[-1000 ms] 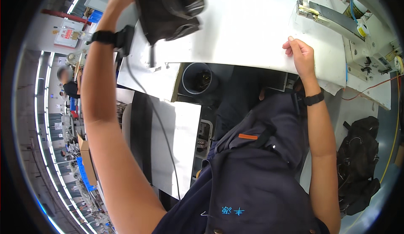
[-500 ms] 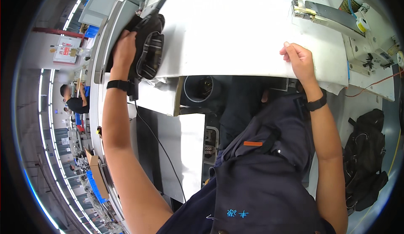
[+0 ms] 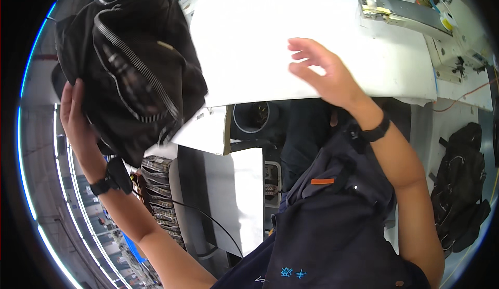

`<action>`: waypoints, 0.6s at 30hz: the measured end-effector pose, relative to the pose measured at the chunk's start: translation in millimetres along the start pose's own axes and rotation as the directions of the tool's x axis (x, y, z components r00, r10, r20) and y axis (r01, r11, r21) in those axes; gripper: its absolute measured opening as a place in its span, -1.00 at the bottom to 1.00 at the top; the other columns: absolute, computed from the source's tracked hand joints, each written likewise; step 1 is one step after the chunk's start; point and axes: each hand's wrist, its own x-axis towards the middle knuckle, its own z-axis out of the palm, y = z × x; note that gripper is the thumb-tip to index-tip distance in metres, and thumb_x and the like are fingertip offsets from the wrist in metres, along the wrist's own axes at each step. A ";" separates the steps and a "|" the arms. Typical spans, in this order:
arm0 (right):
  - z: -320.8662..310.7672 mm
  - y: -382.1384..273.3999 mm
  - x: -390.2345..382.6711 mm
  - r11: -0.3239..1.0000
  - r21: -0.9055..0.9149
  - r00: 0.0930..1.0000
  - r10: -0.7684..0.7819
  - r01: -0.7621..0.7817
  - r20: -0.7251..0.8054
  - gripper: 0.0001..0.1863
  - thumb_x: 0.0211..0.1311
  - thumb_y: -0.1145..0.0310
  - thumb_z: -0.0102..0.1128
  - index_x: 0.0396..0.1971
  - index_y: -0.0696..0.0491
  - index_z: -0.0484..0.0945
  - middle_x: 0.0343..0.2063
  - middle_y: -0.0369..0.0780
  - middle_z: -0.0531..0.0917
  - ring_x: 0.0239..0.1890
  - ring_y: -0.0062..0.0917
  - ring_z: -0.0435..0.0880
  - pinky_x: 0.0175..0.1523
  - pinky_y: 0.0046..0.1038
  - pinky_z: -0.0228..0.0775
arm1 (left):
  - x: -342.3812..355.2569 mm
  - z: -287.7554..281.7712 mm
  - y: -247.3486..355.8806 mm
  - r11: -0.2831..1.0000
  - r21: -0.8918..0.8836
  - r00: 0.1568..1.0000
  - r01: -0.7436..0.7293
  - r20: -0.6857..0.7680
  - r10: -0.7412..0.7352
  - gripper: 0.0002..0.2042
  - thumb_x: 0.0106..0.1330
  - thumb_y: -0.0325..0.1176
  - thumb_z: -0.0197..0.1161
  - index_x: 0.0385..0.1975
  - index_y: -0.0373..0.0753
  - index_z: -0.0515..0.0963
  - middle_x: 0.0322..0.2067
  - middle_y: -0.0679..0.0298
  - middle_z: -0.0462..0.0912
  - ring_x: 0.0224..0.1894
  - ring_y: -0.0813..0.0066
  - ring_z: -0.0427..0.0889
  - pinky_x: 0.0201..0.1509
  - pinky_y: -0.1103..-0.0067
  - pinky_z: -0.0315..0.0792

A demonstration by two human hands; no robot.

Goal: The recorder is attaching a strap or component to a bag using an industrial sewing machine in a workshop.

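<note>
My left hand (image 3: pixel 74 115) grips the lower left side of a black fabric bag (image 3: pixel 132 55), lifted at the upper left beside the white work table (image 3: pixel 260 39). The bag's striped zipper tape shows, with a patterned inside behind it. My right hand (image 3: pixel 319 71) hovers over the table's front part, fingers apart and holding nothing.
A sewing machine (image 3: pixel 395 11) stands at the back right. Below the table sit a bucket (image 3: pixel 249 128) and a white board (image 3: pixel 244 195). Dark bags (image 3: pixel 457 185) lie at the right, and stacked patterned fabric (image 3: pixel 161 195) is at the lower left.
My left hand has moved down and out to the left, and the bag now appears large and turned toward me. My right hand has moved left and opened its fingers.
</note>
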 end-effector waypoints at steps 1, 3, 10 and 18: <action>10.1 -3.7 2.8 0.997 0.060 0.998 0.052 -0.054 0.037 -0.25 0.33 -0.09 0.33 0.27 0.21 0.44 0.11 -0.05 0.61 0.12 -0.36 0.63 0.20 -0.35 0.47 | -1.5 2.0 0.4 1.000 0.012 0.999 0.027 -0.047 -0.026 -0.76 0.46 -0.47 0.27 0.06 -0.34 0.65 -0.09 0.26 0.76 -0.03 0.60 0.70 0.09 0.68 0.52; 24.9 -7.2 1.7 0.984 0.138 0.991 0.097 -0.110 0.095 -0.22 0.33 -0.11 0.33 0.29 0.23 0.41 0.12 0.00 0.61 0.13 -0.31 0.63 0.20 -0.33 0.48 | -4.8 8.4 -5.1 0.993 -0.050 0.988 0.111 0.110 -0.104 -0.78 0.47 -0.46 0.26 0.04 -0.33 0.66 -0.12 0.29 0.76 -0.05 0.64 0.69 0.07 0.71 0.50; -8.4 14.9 -30.8 0.964 0.057 0.964 0.255 -0.260 0.080 -0.35 0.37 0.09 0.35 0.28 0.20 0.43 -0.09 -0.15 0.64 -0.21 -0.59 0.64 -0.10 -0.55 0.51 | -10.2 26.2 -22.8 0.562 0.798 0.973 -0.216 0.125 0.196 -0.80 0.41 -0.45 0.33 -0.03 -0.31 0.68 -0.15 0.29 0.76 -0.17 0.58 0.69 -0.04 0.65 0.51; -60.2 20.2 -54.9 0.951 0.071 0.954 0.300 -0.300 0.011 -0.56 0.44 0.26 0.25 0.18 0.22 0.52 -0.32 -0.28 0.65 -0.31 -0.69 0.58 -0.17 -0.60 0.47 | -30.3 44.3 -141.0 -0.005 0.921 0.877 -0.389 0.372 0.304 -0.76 0.41 -0.46 0.08 -0.07 -0.13 0.67 -0.04 0.18 0.64 0.02 0.14 0.65 0.01 0.33 0.59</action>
